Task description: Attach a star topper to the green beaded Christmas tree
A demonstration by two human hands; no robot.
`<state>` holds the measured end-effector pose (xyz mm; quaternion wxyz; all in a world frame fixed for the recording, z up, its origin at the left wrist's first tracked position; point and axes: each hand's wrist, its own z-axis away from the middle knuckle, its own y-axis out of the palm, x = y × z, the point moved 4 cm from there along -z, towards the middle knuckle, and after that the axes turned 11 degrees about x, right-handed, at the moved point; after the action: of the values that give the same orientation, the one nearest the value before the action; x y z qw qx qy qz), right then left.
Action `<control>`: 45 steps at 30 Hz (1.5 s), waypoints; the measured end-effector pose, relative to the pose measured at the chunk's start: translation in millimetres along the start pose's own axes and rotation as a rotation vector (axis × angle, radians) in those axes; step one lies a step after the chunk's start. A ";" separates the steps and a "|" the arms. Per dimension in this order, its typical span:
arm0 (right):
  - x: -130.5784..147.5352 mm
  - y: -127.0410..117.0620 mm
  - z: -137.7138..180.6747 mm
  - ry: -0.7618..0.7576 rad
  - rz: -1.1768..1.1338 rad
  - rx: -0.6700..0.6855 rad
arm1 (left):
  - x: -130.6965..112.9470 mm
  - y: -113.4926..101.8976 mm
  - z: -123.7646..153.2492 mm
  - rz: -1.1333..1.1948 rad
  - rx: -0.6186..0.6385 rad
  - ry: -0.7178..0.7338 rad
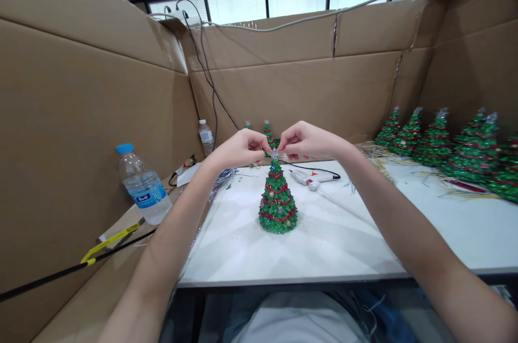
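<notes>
A small green Christmas tree ornament with red garlands stands upright on the white table, between my forearms. At its tip is a clear star topper. My left hand pinches at the star's left side, thumb and forefinger together. From the right, my right hand closes its thumb and forefinger at the star's other side. The fingertips hide part of the star's edges. Behind the tree, a white hot glue gun lies on the table with its cord trailing.
Several finished-looking trees line the right side, with loose wires near them. Two more trees stand behind my hands. At left are a water bottle and a smaller bottle. Cardboard walls enclose the white table.
</notes>
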<state>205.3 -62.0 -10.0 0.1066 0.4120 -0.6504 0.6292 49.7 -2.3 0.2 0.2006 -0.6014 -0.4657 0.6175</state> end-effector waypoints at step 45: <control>-1.7 -0.1 -1.1 -0.015 0.005 0.003 | 0.1 0.6 -0.2 -0.008 0.002 0.008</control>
<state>206.0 -60.3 -10.9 0.0995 0.4155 -0.6511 0.6274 50.0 -2.4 -0.3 0.2053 -0.6016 -0.4668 0.6148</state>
